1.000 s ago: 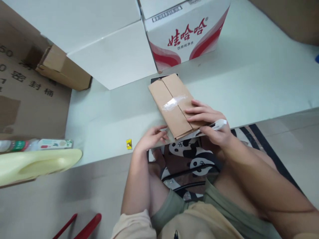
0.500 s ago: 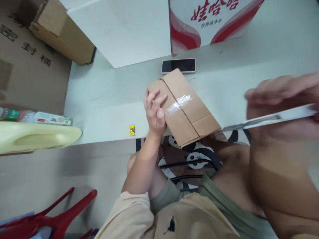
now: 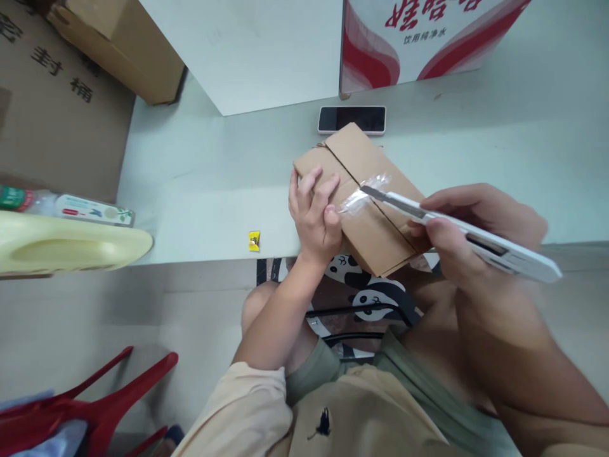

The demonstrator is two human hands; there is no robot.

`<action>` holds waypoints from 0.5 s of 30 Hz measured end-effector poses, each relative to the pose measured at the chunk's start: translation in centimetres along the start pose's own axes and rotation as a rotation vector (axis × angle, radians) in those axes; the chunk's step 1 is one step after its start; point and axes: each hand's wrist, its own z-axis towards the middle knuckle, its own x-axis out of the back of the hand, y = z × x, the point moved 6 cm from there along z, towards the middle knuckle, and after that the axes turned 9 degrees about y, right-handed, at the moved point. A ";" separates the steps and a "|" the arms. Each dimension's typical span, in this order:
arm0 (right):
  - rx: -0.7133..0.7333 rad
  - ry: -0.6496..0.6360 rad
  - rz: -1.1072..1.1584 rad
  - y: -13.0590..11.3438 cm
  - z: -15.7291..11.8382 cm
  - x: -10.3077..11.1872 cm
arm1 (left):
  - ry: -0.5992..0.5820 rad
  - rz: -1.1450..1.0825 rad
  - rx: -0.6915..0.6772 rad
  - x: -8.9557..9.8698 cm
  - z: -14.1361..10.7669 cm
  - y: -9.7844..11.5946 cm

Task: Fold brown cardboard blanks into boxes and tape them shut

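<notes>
A small cardboard box (image 3: 380, 235) lies tilted at the table's front edge, with clear tape (image 3: 354, 199) across the seam between its flaps. My left hand (image 3: 316, 216) grips the box by its left side, fingers spread over the top. In my right hand (image 3: 457, 222) is a white utility knife (image 3: 511, 252), held between thumb and fingers. Its blade is out, and the tip is at the tape on the seam; whether it has cut in cannot be made out.
Behind the box lies a phone (image 3: 352, 119), near a white box (image 3: 266, 57) and a red-and-white carton (image 3: 413, 47). A small yellow packet (image 3: 254, 241) is left of my hand. A pale yellow object (image 3: 76, 242), bottle and large cartons stand at left; a red chair (image 3: 109, 406) is below.
My right hand has moved left with the knife, bringing the blade from the box's lower right corner onto the taped seam. My left hand still holds the box.
</notes>
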 end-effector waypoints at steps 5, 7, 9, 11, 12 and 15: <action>0.106 0.016 -0.166 -0.9 0.5 -0.4 | -0.045 -0.026 0.008 -0.3 0.0 -0.2; 0.163 -0.009 -0.164 -1.1 0.6 -0.6 | -0.065 -0.026 0.031 -0.4 0.0 -0.4; 0.239 -0.056 -0.148 -1.5 0.8 -1.0 | -0.079 -0.013 0.034 -0.4 0.1 -0.6; 0.312 -0.078 -0.136 -1.9 0.9 -1.3 | -0.078 -0.004 0.028 -0.3 0.1 -0.6; 0.335 -0.080 -0.134 -2.0 0.9 -1.3 | -0.073 -0.003 0.026 -0.3 0.2 -0.7; 0.364 -0.076 -0.112 -2.0 0.8 -1.2 | -0.052 -0.006 0.027 -0.1 0.3 -0.6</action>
